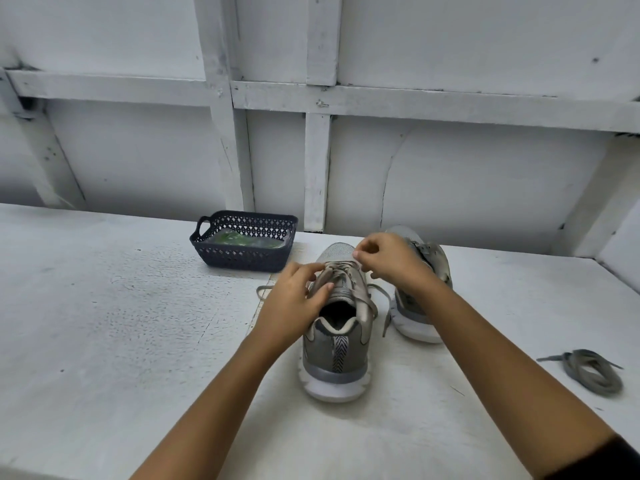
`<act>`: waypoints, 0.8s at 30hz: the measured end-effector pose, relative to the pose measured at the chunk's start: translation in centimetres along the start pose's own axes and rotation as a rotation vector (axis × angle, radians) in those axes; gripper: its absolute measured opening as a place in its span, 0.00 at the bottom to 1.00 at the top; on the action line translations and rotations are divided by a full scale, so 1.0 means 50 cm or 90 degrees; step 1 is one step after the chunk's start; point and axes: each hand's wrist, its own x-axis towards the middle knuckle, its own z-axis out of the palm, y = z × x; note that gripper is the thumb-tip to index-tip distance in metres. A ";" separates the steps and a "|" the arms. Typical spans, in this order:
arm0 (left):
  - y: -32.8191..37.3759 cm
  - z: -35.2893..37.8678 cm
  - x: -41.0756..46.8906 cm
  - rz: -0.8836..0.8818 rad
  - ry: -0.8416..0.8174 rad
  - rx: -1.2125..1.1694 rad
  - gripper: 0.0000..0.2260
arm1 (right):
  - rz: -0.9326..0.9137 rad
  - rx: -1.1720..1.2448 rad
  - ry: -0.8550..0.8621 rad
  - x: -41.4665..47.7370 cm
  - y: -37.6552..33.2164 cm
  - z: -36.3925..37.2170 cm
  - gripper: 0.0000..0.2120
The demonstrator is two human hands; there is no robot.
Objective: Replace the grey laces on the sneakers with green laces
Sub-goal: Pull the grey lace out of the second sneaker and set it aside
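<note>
Hands (294,299) (391,261) pinch sneaker (337,327) laces on white table (121,323) by white-painted wall (450,168).

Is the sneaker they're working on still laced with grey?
Partly laced. Grey lace still crosses the near sneaker's eyelets under both hands, ends trailing loose on the table.

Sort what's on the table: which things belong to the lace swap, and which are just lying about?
Job: near sneaker with grey lace under left hand and right hand; far sneaker; removed grey lace; basket holding green packet.
Lying about: nothing else visible on the table.
</note>
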 end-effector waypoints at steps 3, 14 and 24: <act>0.000 0.001 0.001 -0.055 -0.024 -0.047 0.15 | 0.046 -0.095 -0.061 0.040 0.003 0.011 0.07; -0.008 0.000 0.004 -0.106 -0.100 -0.165 0.20 | -0.015 -0.367 -0.164 0.062 -0.018 0.036 0.14; -0.008 0.000 0.003 -0.126 -0.116 -0.231 0.24 | 0.022 -0.197 -0.072 0.071 -0.002 0.039 0.06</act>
